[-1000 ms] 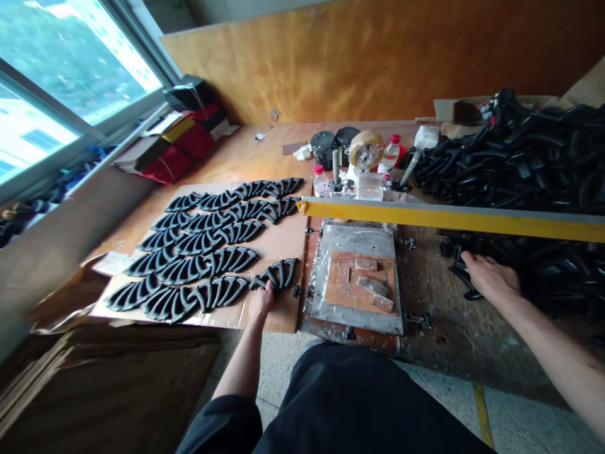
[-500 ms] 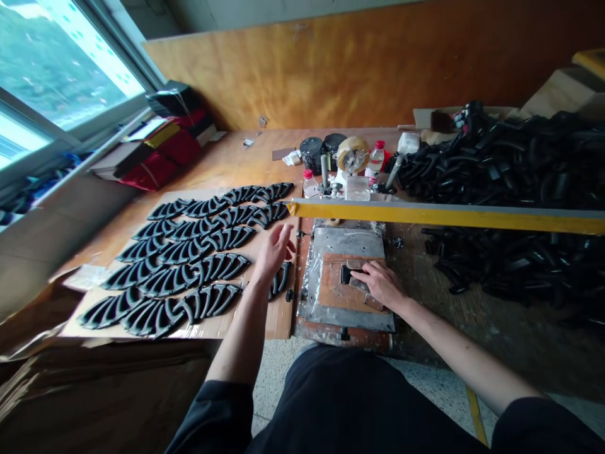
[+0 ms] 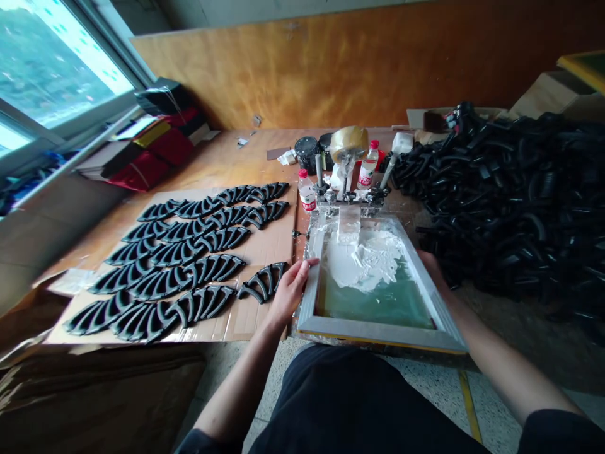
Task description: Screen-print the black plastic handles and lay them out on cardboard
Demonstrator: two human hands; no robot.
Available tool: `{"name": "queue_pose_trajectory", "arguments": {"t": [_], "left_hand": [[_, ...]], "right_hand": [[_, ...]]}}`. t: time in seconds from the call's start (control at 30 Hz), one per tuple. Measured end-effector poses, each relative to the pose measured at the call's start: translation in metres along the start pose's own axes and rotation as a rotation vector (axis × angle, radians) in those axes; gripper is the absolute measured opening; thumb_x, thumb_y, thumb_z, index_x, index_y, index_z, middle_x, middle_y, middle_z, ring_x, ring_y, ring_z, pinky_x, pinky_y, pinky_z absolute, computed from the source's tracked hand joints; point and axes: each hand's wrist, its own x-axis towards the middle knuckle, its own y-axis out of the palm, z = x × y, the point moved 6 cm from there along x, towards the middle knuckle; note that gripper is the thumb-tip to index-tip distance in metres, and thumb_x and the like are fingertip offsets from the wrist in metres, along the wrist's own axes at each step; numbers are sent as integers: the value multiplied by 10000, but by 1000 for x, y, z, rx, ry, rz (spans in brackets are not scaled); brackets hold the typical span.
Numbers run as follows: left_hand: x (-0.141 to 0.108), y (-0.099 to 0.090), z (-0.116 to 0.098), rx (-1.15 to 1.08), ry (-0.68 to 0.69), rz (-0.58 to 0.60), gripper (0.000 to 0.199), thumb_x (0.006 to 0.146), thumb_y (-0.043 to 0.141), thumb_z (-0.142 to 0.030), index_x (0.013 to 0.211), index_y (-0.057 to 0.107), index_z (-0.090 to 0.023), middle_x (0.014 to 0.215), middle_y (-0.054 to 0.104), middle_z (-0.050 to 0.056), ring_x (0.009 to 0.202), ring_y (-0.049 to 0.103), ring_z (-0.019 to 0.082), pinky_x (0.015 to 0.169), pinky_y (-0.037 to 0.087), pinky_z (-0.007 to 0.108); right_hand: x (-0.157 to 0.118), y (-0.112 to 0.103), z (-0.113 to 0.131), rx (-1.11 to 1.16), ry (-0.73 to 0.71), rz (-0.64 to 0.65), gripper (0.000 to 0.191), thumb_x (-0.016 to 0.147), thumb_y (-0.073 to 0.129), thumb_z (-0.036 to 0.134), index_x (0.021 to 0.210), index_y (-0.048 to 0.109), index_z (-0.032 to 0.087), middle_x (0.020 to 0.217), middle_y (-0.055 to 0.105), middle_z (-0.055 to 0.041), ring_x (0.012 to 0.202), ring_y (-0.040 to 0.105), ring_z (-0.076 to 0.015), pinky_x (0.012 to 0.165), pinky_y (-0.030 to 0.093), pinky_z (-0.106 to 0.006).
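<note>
A silkscreen printing frame (image 3: 309,296) with a metal rim lies in front of me over the printing base. White ink (image 3: 363,261) is smeared across the upper part of its green mesh (image 3: 373,309). My left hand (image 3: 293,287) is closed on the left rim, thumb on top. At the right rim is my right hand (image 3: 431,268), its fingers largely hidden by the frame. A clear block-like blade (image 3: 348,224) hangs from the clamp assembly (image 3: 350,197) at the frame's far end. The wooden jig and the black part on it are covered by the frame.
On the left, rows of curved black handles (image 3: 189,246) lie on a cardboard sheet (image 3: 269,246). A big pile of black parts (image 3: 515,189) fills the right side. Bottles (image 3: 306,192), a dark jar (image 3: 306,153) and a tape roll (image 3: 348,144) stand behind the frame.
The frame has swung down from its raised position over the base. My right hand has left the black part for the right rim; my left hand has moved down to the left rim.
</note>
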Motion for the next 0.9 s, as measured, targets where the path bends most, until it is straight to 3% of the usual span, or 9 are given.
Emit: {"name": "queue_pose_trajectory", "arguments": {"t": [0.07, 0.13, 0.23, 0.3, 0.4, 0.53, 0.63, 0.8, 0.9], "left_hand": [[1, 5, 34, 63, -59, 13, 600, 873, 500, -571, 1363, 521, -226, 870, 653, 21, 686, 545, 136, 596, 418, 227], [7, 8, 63, 175, -108, -3, 650, 869, 517, -535, 1445, 417, -250, 766, 617, -8, 631, 520, 125, 576, 398, 221], [18, 11, 86, 340, -132, -22, 622, 866, 517, -501, 1433, 437, -257, 661, 551, -38, 577, 492, 116, 569, 384, 218], [23, 12, 92, 368, -134, -14, 601, 860, 520, -497, 1409, 469, -257, 642, 537, -42, 565, 493, 116, 565, 386, 219], [24, 11, 93, 348, -151, -6, 591, 850, 532, -501, 1386, 494, -254, 630, 526, -43, 556, 495, 118, 551, 386, 218], [23, 11, 96, 347, -168, 9, 598, 860, 512, -513, 1402, 471, -265, 667, 539, -38, 567, 497, 115, 548, 370, 216], [23, 11, 97, 380, -154, 10, 590, 872, 481, -524, 1402, 469, -263, 679, 534, -38, 595, 504, 121, 561, 360, 222], [22, 10, 95, 393, -143, -11, 584, 868, 481, -534, 1378, 496, -251, 691, 548, -28, 618, 516, 131, 568, 358, 225], [22, 10, 95, 380, -148, -18, 588, 859, 498, -534, 1370, 506, -243, 689, 552, -24, 605, 511, 128, 548, 350, 218]], "right_hand": [[19, -5, -24, 134, 160, 14, 346, 949, 483, 387, 1221, 594, 205, 1121, 634, -112, 882, 634, -227, 680, 563, -385], [48, -4, -20, 203, 269, -18, 430, 903, 540, 364, 1293, 557, 184, 1238, 587, -145, 951, 631, -255, 733, 559, -410], [95, 12, 30, 229, 197, 71, 608, 753, 727, 307, 1313, 536, 168, 1345, 516, -152, 1147, 538, -310, 913, 494, -456], [110, 28, 67, 201, 118, 222, 458, 729, 743, 242, 1166, 619, 182, 1150, 628, -122, 1060, 567, -293, 877, 489, -425], [94, 39, 99, 207, 7, 421, 129, 783, 646, 154, 900, 668, 204, 862, 670, -66, 870, 599, -233, 759, 479, -334], [47, 20, 113, 298, -300, 509, 299, 750, 496, -6, 877, 680, 193, 874, 683, -56, 858, 605, -200, 717, 447, -286], [37, 10, 109, 380, -407, 593, 376, 686, 504, -27, 883, 686, 236, 867, 692, -1, 826, 619, -167, 686, 438, -254], [46, 16, 103, 330, -261, 425, 368, 731, 528, 5, 956, 701, 240, 949, 714, -11, 875, 642, -186, 719, 479, -272], [26, 15, 111, 367, -322, 383, 428, 755, 514, -1, 1081, 689, 214, 1083, 705, -52, 924, 656, -190, 766, 509, -285]]}}
